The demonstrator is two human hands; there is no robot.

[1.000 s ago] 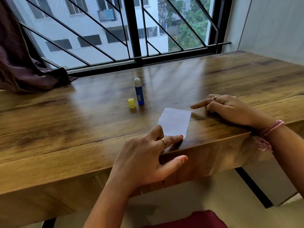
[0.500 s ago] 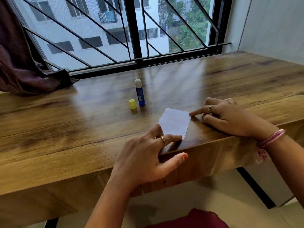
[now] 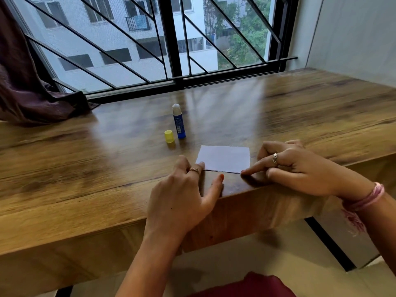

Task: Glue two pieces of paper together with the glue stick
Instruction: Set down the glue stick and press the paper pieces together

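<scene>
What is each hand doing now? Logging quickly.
Left hand: open, fingertips pressing the paper.
Right hand: holds nothing, index fingertip at the paper's corner.

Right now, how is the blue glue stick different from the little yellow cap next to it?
The glue stick is tall and blue with a white tip showing; the cap is short and yellow. The glue stick is uncapped; the cap stands apart, just left of it. Both stand upright on the wooden table, untouched by either hand.
</scene>
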